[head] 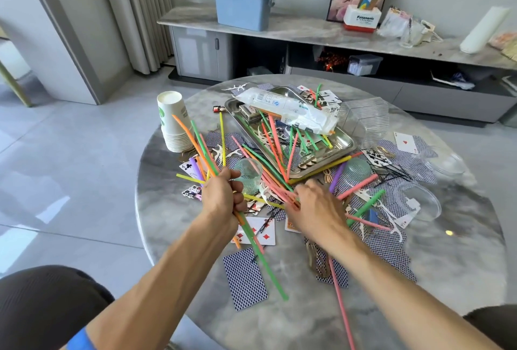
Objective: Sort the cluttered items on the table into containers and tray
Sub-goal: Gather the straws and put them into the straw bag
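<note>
Right now the left hand (223,195) is curled tight round a bunch of straws (200,151). Orange, green, pink and purple ones stick up out of the fist, and a long green one pokes down below it toward the near edge of the table (279,327). The right hand (313,209) is low over the mess, just beside the left one, and its fingertips touch some pink straws (275,190) lying there. I cannot tell if it is gripping them or only touching.

More straws lie all over the round grey table, mixed with playing cards (244,278), some face up and some blue side up. A metal tray (340,144) sits in the middle, farther back than the hands. It holds more straws and a clear plastic bag (291,110). A stack of paper cups (173,123) stands at the left of the tray. A see-through box (366,120) sits just right of the tray, and clear bowls (419,201) are near the right edge. A small greenish cup (249,174) is between the two hands and the tray.
</note>
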A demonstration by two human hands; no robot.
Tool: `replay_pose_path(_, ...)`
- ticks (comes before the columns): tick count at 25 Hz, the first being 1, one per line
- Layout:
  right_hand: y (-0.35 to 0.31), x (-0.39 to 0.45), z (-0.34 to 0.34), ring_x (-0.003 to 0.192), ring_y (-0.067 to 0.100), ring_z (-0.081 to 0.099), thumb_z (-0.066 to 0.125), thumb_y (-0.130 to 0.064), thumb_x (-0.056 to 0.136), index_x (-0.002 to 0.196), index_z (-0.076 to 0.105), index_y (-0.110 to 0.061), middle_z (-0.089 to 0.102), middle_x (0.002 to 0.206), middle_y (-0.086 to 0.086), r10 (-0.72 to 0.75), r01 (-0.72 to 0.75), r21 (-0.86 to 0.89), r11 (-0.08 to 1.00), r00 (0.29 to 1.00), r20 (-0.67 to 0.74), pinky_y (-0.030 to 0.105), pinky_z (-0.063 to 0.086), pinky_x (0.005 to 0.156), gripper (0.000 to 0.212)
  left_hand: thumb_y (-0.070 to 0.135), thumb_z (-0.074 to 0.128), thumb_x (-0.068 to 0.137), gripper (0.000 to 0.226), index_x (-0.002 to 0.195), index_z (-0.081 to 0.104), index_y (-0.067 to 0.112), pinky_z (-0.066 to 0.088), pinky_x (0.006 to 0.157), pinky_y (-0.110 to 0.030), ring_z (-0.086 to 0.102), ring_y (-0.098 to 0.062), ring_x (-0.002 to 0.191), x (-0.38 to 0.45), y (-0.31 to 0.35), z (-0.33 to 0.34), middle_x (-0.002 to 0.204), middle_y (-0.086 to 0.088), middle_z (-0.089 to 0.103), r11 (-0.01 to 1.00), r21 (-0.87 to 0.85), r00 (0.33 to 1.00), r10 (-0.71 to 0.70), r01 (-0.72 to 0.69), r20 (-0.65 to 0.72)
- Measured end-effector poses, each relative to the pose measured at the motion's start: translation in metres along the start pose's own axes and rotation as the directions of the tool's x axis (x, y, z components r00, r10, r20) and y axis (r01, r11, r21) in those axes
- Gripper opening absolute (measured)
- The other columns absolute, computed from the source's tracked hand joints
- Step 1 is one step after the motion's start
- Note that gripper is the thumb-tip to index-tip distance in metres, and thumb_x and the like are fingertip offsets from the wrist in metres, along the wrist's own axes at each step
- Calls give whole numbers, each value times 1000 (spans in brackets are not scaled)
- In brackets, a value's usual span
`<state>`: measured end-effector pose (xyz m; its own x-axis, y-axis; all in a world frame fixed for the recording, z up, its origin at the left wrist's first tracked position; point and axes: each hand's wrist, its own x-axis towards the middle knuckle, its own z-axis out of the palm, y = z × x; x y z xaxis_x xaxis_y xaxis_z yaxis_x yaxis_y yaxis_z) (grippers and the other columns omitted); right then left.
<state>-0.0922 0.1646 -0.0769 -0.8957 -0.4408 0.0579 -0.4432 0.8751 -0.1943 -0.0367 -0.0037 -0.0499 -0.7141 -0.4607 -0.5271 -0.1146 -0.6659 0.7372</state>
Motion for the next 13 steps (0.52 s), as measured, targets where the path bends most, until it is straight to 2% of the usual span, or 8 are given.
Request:
replay_pose_path(2, -9, 0, 15, 102, 24, 55, 51, -33, 96, 110, 58, -11, 56, 113, 8, 80, -73, -87, 993, 994, 72, 39, 49, 87, 27, 20, 37, 105, 26, 85, 51, 10, 20, 34, -15, 23, -7, 34, -2, -1, -1, 56, 0, 37, 1000, 7, 1000, 5, -5, 6)
replay_pose_path(3, -13, 3, 20, 105, 26, 54, 49, -28, 96, 112, 59, -11, 56, 115, 9, 98, -94, -77, 993, 994, 48, 42, 47, 90, 25, 21, 37, 105, 27, 84, 51, 10, 20, 34, -15, 22, -7, 33, -2, -2, -2, 56, 0, 37, 1000, 10, 1000, 1, -2, 8)
replay_pose_path(6, -21, 11, 28, 104, 24, 57, 43, -12, 99, 116, 58, -10, 60, 116, 8, 83, -83, -85, 993, 997, -7, 37, 48, 81, 23, 21, 37, 105, 28, 84, 51, 10, 21, 33, -15, 22, -7, 34, -1, -3, -4, 53, 0, 38, 1000, 13, 1000, -7, 7, 13)
replay_pose_path(9, -24, 13, 29, 101, 24, 63, 38, -6, 101, 119, 55, -8, 64, 115, 8, 90, -90, -137, 987, 996, -7, 36, 50, 78, 25, 19, 38, 105, 28, 83, 51, 10, 21, 32, -16, 22, -6, 34, 2, -2, -2, 51, 1, 38, 1000, 13, 1000, -11, 11, 10)
replay_pose_path(11, -23, 13, 24, 99, 26, 64, 37, -5, 100, 116, 55, -7, 65, 111, 9, 124, -117, -146, 982, 992, 38, 39, 51, 79, 24, 18, 38, 104, 27, 82, 52, 10, 21, 32, -16, 22, -7, 34, 2, -3, 0, 50, 1, 39, 1000, 17, 1000, -8, 8, 16)
replay_pose_path(13, -16, 12, 17, 92, 28, 65, 41, -2, 96, 104, 49, -10, 68, 100, 8, 126, -115, -124, 986, 988, 85, 40, 50, 71, 15, 19, 38, 104, 28, 82, 53, 10, 22, 33, -16, 24, -8, 34, 2, -5, 1, 49, 1, 41, 1000, 31, 1000, -6, 6, 24)
